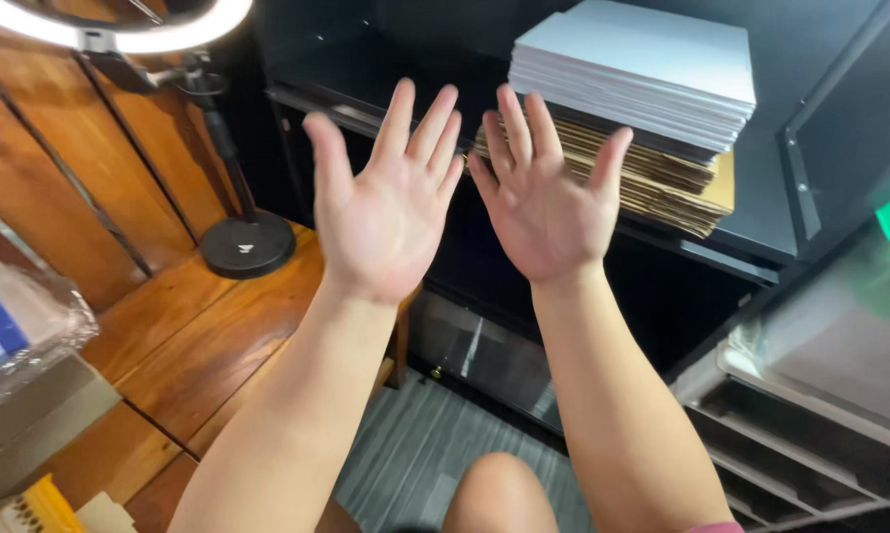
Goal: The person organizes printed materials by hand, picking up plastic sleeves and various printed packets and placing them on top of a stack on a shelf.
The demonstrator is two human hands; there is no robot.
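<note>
Left hand [384,212] and right hand [549,202] raised side by side, palms toward camera, fingers spread, grasping nothing. Behind right hand: stack of flat cardboard sheets [662,183] topped by white sheets [642,69], near front edge of black shelf [761,197]. Ring light stand [246,242] (round black base) on wooden counter [188,336], far edge.
</note>
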